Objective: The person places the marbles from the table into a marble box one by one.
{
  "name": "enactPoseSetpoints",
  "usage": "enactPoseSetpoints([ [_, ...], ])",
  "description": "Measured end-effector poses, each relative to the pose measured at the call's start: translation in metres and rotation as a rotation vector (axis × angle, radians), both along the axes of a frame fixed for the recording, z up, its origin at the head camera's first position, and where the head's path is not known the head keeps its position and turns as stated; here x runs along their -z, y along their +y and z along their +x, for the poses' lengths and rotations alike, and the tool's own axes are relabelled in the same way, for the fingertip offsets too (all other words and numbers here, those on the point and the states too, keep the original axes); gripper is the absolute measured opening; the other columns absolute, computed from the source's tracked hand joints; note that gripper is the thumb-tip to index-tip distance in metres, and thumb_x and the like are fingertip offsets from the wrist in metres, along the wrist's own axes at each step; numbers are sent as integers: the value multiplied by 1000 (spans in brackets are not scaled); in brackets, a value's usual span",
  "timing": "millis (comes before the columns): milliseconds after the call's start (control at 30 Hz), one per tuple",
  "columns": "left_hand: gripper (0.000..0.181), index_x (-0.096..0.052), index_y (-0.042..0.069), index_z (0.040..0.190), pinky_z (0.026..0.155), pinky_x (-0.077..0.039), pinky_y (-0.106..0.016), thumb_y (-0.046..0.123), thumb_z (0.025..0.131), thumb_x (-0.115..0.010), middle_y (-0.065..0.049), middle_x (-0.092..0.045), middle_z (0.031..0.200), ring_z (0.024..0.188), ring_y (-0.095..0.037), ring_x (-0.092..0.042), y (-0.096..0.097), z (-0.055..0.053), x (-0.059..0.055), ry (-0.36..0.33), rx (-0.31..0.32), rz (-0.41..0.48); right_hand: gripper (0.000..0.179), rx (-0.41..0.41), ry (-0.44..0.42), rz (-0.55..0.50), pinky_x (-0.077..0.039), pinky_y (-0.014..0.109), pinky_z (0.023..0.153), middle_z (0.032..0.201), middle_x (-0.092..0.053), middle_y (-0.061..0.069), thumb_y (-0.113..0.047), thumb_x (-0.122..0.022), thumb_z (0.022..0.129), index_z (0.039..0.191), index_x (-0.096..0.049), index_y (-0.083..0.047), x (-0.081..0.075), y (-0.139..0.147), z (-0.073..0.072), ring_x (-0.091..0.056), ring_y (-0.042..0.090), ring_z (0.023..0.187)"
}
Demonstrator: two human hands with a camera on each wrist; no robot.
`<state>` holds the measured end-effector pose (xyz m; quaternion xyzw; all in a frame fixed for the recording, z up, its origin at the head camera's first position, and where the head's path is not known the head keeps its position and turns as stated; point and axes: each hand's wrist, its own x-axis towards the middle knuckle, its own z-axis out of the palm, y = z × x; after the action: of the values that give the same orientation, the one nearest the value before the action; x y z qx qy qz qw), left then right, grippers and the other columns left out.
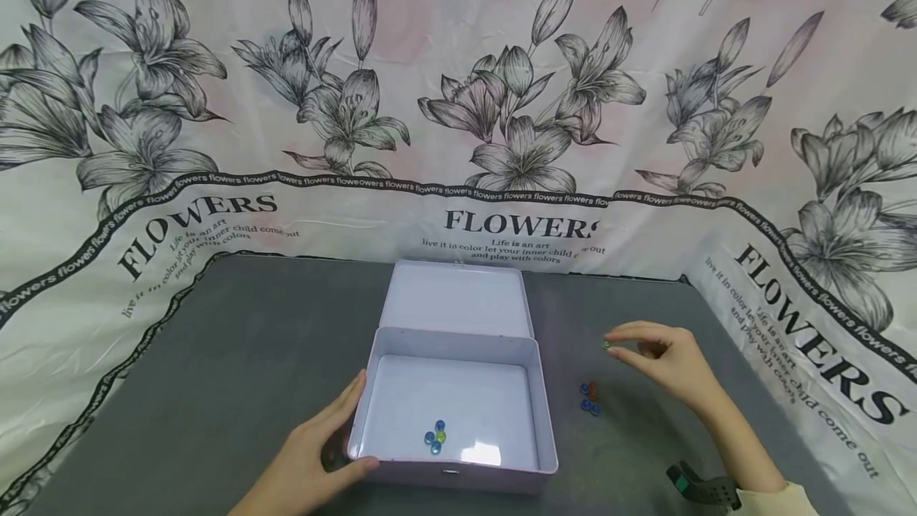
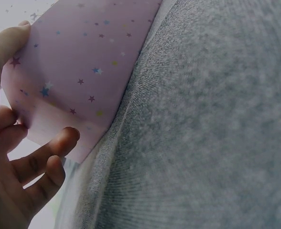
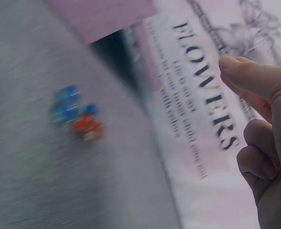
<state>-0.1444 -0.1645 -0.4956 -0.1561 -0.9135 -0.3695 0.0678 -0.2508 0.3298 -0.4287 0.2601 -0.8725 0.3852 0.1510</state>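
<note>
In the head view my left hand (image 1: 315, 444) holds the near left corner of a shallow box (image 1: 466, 476), thumb at its front rim and fingers along the left side. The left wrist view shows the box's pink, star-printed outside (image 2: 83, 62). Several blue marbles and a yellow-green one (image 1: 440, 436) lie on the box floor. Right of the box, my right hand (image 1: 669, 357) is raised over the table, pinching a small green marble (image 1: 606, 344) between thumb and forefinger. Below it lie blue marbles (image 1: 586, 404) and orange-red ones (image 1: 592, 391), blurred in the right wrist view.
The box's lid (image 1: 454, 299) is folded back behind it on the dark grey table (image 1: 272, 341). A flower-printed sheet (image 1: 344, 221) rises along the table's back and sides. A dark band (image 1: 702, 490) circles the right wrist.
</note>
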Motion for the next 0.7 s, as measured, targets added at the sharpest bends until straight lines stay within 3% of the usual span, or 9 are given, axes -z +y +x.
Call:
enactPoseSetpoints([
  [167,98,-28,31,157,108,-40,-46,63,77,-74,12,-28,160,141,-11,-34,0,0,-1,-32,-6,16,24,-52,27,-2,-31,26,39,102,-72,12,9,-76,79,99,-76,-4,-32,-24,3,-30,13,43],
  [500,97,-30,28,156,107,-39,-36,56,77,-78,6,-33,160,140,-17,-39,-5,2,0,50,10,-10,20,-185,3,-80,-29,27,41,99,-73,14,8,-76,80,98,-76,-1,-35,-82,-20,-29,14,46],
  [700,97,-30,27,157,107,-40,-40,60,78,-76,7,-33,160,140,-16,-38,-3,0,2,54,19,-9,19,-283,-33,-142,-28,27,43,97,-74,14,7,-75,82,99,-76,0,-48,-124,-34,-28,17,47],
])
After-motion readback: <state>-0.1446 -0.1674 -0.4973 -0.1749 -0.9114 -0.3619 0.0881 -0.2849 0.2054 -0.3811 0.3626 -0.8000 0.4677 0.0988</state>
